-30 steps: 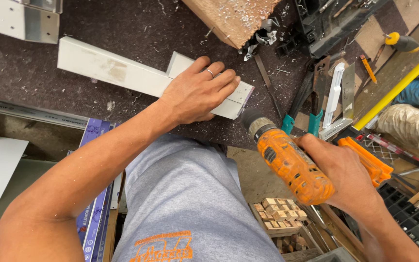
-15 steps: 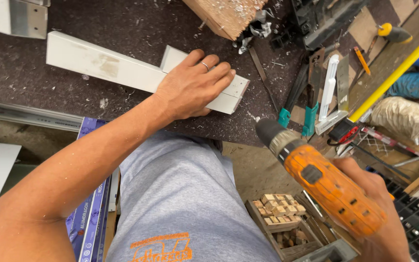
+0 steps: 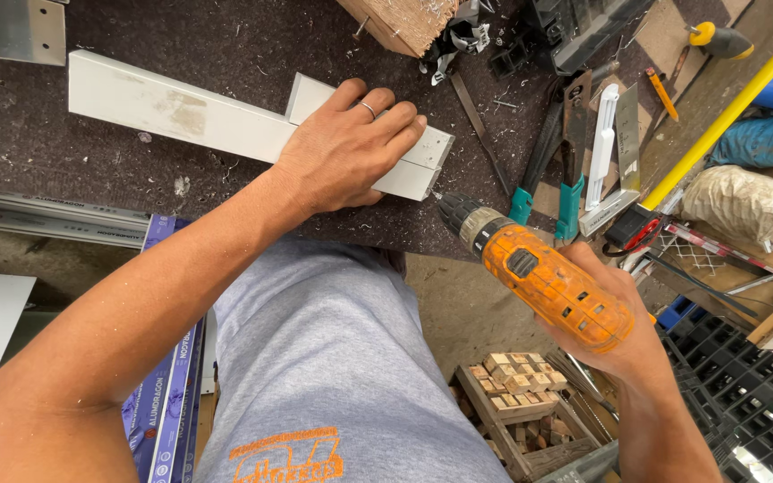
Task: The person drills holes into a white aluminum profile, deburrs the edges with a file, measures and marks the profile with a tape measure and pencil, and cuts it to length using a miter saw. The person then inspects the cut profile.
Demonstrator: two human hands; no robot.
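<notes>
The drill (image 3: pixel 543 284) came back up to the work. A second before, my right hand (image 3: pixel 615 335) had it hanging low off the counter's near edge with the chuck well apart from anything; half a second before, it had dropped lower still. Then the bit tip stood right at the near end corner of the white profile (image 3: pixel 172 112), touching it or just short, I could not tell which. The right grip was wrapped fully round the orange body of the drill, fingers closed under the handle.

My left hand (image 3: pixel 346 152) had hardly shifted: it lay flat, fingers spread and pressing down on the end of the white profile and the second white piece (image 3: pixel 315 91) beside it, both lying on the dark felt-covered counter (image 3: pixel 38 170) near its front edge. That grip clasped nothing, only bore down.

Reading it, the aiming looked done and the pieces were pinned for the bit to drive into that end.

To the right lay teal-handled pliers (image 3: pixel 568 201) and a yellow bar (image 3: pixel 717 121).
</notes>
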